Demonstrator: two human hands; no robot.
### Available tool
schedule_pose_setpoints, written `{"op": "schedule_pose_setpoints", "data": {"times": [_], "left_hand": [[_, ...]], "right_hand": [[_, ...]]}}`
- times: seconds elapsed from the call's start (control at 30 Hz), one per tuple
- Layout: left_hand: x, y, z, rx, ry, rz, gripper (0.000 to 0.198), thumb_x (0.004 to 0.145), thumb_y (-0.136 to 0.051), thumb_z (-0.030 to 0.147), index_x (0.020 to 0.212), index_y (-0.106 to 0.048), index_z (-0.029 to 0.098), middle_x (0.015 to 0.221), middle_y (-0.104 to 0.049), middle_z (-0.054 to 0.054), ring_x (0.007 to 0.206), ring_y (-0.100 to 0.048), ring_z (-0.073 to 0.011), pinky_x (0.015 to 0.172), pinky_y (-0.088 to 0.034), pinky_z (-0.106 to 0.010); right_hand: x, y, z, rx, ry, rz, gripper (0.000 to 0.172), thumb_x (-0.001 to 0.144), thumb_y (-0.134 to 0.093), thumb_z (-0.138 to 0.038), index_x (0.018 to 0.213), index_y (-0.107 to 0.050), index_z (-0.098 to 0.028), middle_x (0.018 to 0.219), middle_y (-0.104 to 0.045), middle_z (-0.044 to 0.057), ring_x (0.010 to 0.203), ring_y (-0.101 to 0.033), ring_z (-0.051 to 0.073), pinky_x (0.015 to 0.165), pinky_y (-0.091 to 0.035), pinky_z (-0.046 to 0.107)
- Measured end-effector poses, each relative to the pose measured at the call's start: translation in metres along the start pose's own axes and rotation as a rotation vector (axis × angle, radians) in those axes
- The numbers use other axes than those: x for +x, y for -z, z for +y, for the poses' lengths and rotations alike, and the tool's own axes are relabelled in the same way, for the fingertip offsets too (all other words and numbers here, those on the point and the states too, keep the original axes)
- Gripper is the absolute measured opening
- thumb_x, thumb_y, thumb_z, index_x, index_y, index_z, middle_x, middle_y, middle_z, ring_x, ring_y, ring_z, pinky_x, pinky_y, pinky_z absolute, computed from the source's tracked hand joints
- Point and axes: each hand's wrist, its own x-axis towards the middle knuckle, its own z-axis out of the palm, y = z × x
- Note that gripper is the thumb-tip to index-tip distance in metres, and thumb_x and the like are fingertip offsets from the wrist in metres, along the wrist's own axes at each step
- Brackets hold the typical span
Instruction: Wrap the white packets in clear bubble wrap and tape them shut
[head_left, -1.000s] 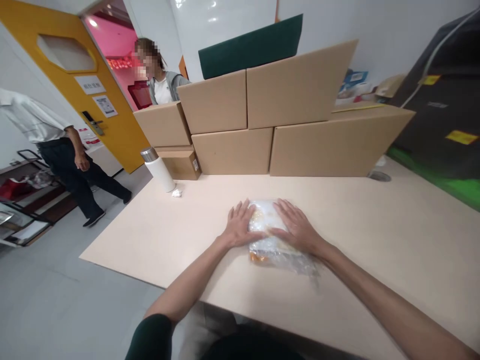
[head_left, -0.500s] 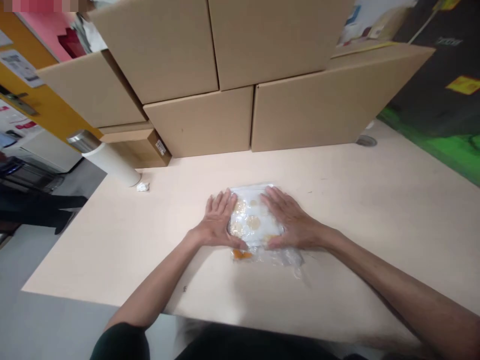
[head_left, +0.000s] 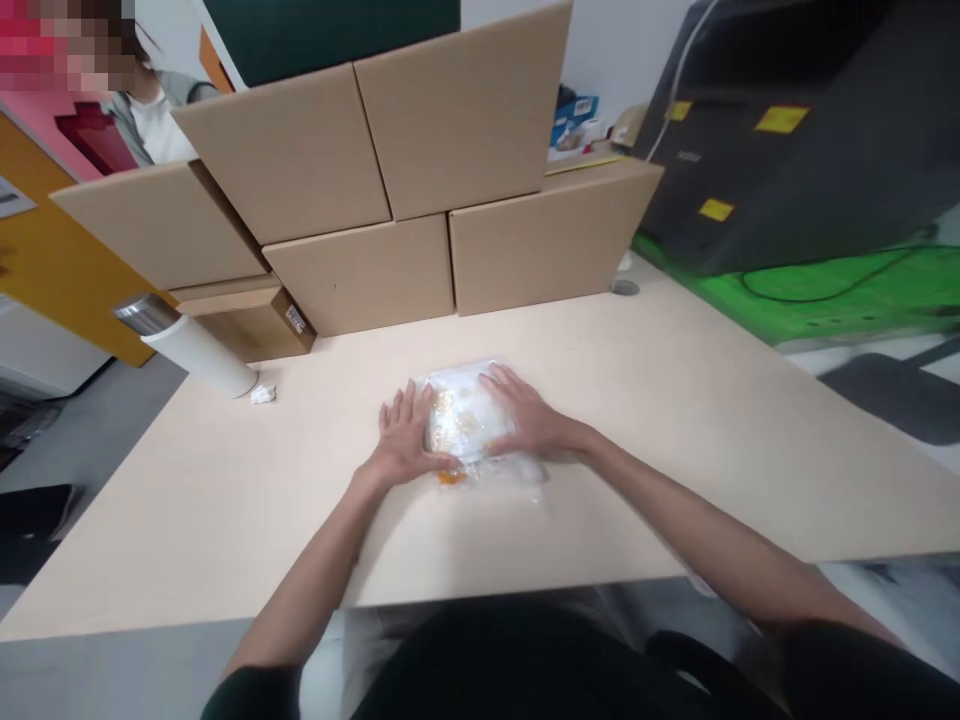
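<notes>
A clear plastic bag with pale round pieces and an orange bit inside lies flat on the light wooden table. My left hand rests flat on the bag's left edge, fingers stretched out. My right hand lies flat on the bag's right side, fingers spread. Both palms press down on the bag; neither hand grips it.
Stacked cardboard boxes line the table's far side. A white bottle with a metal cap and a crumpled white scrap stand at the far left. A black machine on a green mat is at the right. A person stands behind the boxes.
The camera has swung down and to the right. Both hands stay flat on the bag in about the same place. The walking person at left is out of view.
</notes>
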Motion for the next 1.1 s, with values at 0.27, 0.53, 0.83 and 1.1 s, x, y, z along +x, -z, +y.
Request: {"op": "schedule_pose_setpoints", "data": {"times": [0.27, 0.53, 0.83, 1.1], "left_hand": [[-0.032, -0.014, 0.068, 0.085, -0.235, 0.095, 0.109, 0.067, -0.078, 0.066, 0.157, -0.029, 0.029, 0.168, -0.004, -0.016, 0.151, 0.006, -0.045, 0.115, 0.003, -0.07], [-0.019, -0.033, 0.076, -0.327, -0.263, 0.421, 0.032, 0.1, -0.048, 0.029, 0.127, -0.067, 0.031, 0.147, -0.055, -0.006, 0.146, -0.035, -0.0302, 0.12, -0.014, -0.063], [-0.037, 0.002, 0.007, -1.465, 0.317, 0.958, 0.031, 0.083, -0.064, 0.03, 0.112, -0.067, 0.022, 0.112, -0.073, -0.007, 0.107, -0.069, -0.0224, 0.095, -0.054, -0.034], [-0.084, -0.024, -0.022, -1.194, 0.519, 1.047, 0.072, 0.072, -0.062, 0.01, 0.138, -0.048, 0.034, 0.143, -0.053, -0.007, 0.125, -0.059, -0.0262, 0.098, -0.053, -0.042]], "right_hand": [[-0.013, -0.002, 0.007, 0.849, -0.454, 0.623, 0.074, 0.062, -0.079, -0.045, 0.127, -0.057, -0.017, 0.13, -0.061, 0.016, 0.114, -0.061, 0.028, 0.102, -0.044, 0.043], [-0.014, 0.003, 0.003, 1.163, -0.305, 0.642, 0.044, 0.045, -0.084, -0.034, 0.083, -0.069, -0.018, 0.07, -0.069, 0.001, 0.057, -0.058, 0.013, 0.057, -0.048, 0.028], [-0.018, 0.025, 0.016, 1.303, -0.218, 0.896, 0.032, 0.047, -0.083, -0.022, 0.078, -0.073, -0.02, 0.065, -0.066, -0.002, 0.058, -0.057, 0.009, 0.051, -0.044, 0.019], [-0.018, 0.026, 0.031, 1.231, -0.358, 1.084, 0.021, 0.055, -0.074, -0.009, 0.074, -0.069, -0.016, 0.064, -0.066, -0.002, 0.054, -0.057, 0.008, 0.052, -0.046, 0.019]]}}
